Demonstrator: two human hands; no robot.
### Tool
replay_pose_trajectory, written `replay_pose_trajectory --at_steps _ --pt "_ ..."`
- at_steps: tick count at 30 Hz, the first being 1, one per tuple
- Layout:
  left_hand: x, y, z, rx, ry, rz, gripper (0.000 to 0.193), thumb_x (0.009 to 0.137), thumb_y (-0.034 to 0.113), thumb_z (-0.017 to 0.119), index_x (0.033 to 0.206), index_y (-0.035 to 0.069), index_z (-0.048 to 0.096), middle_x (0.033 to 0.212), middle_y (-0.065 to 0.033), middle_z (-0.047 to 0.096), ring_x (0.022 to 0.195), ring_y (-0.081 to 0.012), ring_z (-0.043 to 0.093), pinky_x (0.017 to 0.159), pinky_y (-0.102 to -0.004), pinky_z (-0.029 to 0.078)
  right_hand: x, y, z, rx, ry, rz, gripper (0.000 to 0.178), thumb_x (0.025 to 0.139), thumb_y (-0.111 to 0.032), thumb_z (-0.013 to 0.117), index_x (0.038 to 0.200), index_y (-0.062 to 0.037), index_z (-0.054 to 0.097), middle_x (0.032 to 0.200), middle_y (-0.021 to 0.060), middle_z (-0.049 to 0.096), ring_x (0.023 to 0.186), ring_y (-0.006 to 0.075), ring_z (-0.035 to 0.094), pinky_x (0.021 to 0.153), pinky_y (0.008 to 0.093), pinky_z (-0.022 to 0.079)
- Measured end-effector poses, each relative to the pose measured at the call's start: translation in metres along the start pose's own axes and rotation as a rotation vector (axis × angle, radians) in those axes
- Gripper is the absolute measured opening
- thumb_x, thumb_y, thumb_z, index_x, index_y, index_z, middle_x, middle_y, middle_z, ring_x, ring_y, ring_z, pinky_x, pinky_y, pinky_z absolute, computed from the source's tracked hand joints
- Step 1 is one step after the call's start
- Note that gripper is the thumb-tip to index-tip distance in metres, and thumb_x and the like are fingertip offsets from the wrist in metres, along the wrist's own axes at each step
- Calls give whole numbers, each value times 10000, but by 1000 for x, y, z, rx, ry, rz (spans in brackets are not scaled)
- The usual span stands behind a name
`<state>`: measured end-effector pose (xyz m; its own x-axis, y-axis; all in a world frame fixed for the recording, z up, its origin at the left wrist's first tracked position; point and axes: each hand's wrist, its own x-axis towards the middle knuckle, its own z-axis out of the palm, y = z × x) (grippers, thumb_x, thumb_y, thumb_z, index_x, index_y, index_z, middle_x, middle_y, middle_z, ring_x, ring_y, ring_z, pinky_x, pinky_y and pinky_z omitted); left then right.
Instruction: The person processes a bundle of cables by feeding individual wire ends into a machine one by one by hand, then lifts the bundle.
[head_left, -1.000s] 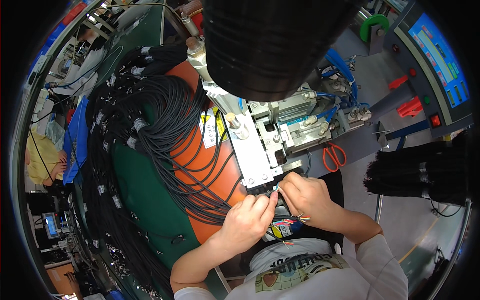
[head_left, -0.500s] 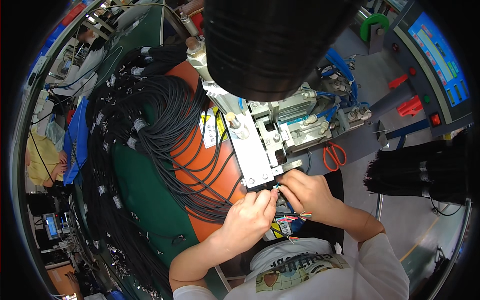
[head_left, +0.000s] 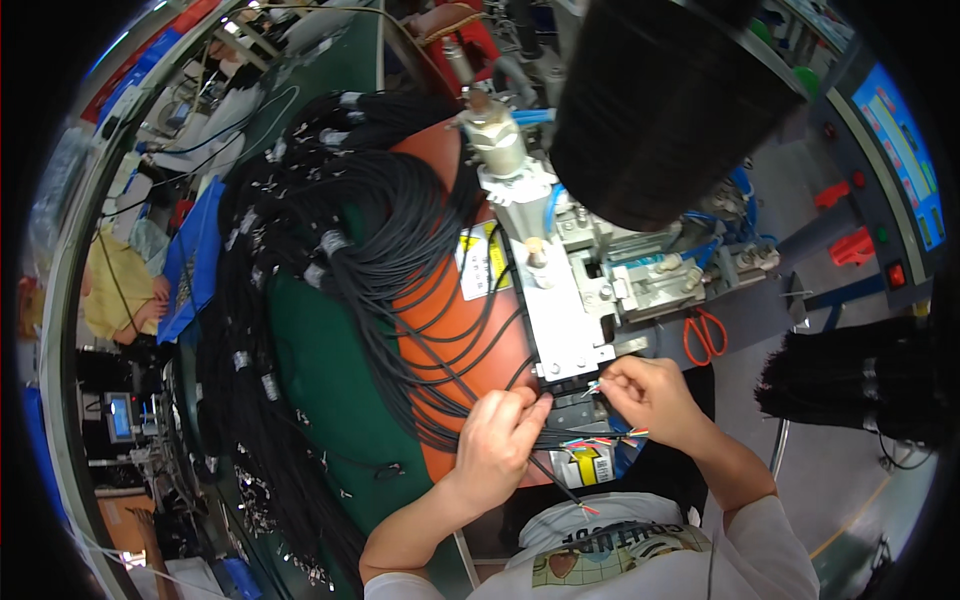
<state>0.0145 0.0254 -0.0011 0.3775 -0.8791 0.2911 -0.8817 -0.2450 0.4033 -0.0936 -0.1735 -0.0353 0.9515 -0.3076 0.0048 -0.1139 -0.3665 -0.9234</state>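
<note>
My left hand (head_left: 497,440) is closed, thumb and forefinger pressed together at the front of a metal press fixture (head_left: 565,310), on what looks like a black cable mostly hidden by the fingers. My right hand (head_left: 655,400) pinches the thin light-coloured wire ends (head_left: 592,388) just below the fixture's front end. Between the hands lies a small dark grey block (head_left: 575,412). Below it, several black cables with stripped red, white, green and yellow wire ends (head_left: 605,438) stick out to the right. One more cable end with bare coloured wires (head_left: 588,511) hangs nearer my shirt.
Looped black cables (head_left: 390,230) spread over an orange surface (head_left: 440,300) and a green mat (head_left: 320,370). Red-handled scissors (head_left: 705,338) lie right of the fixture. A black cylinder (head_left: 650,110) looms overhead. A control screen (head_left: 900,150) and a hanging cable bundle (head_left: 845,385) are at right.
My hands have moved apart; they were together at the fixture's front, and a gap with wire ends now shows between them. The whole view has shifted, so the scene sits further right.
</note>
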Motion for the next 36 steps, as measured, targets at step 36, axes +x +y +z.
replay_pose_trajectory --at_steps 36 --pt "14 21 19 -84 118 199 385 648 74 622 1015 -39 623 825 -118 604 708 -248 600 576 -334 443 -18 -12 7 767 -68 173 231 892 8 596 1113 -13 533 785 -2 553 678 16 533 593 169 407"
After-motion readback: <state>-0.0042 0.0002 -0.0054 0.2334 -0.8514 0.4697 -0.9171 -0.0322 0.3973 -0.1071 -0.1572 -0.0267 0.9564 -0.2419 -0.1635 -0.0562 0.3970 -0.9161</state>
